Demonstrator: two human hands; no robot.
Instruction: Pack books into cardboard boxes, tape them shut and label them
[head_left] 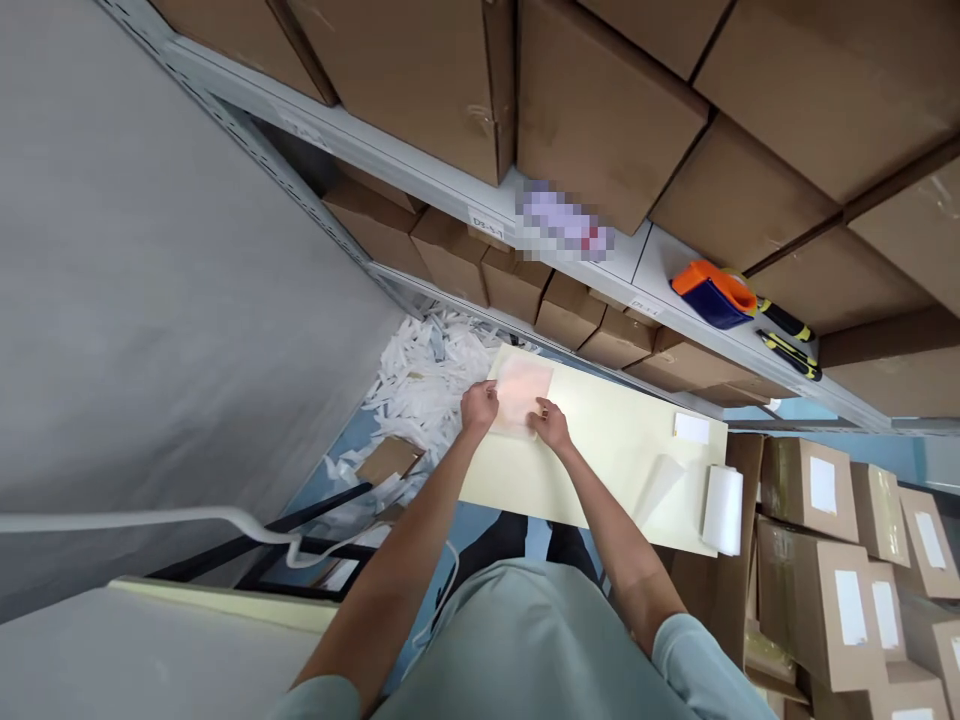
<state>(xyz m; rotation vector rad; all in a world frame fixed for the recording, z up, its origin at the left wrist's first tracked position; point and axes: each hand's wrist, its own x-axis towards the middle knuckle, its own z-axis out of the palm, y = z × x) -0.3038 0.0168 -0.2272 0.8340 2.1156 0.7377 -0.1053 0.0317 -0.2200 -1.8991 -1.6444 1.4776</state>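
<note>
A flat, pale pink packet with a translucent border, perhaps a plastic sleeve, lies at the left end of a cream tabletop. My left hand is closed at the packet's left edge, thumb and fingers pinching it. At the lower right edge my right hand has its fingers curled on the same packet. What is inside the wrap is too faint to make out.
On the table's right are a white roll, a curled sheet and a small white box. Paper scraps heap beyond its left end. A shelf above holds cartons, an orange-blue tape dispenser and cutters. Labelled cartons stack right.
</note>
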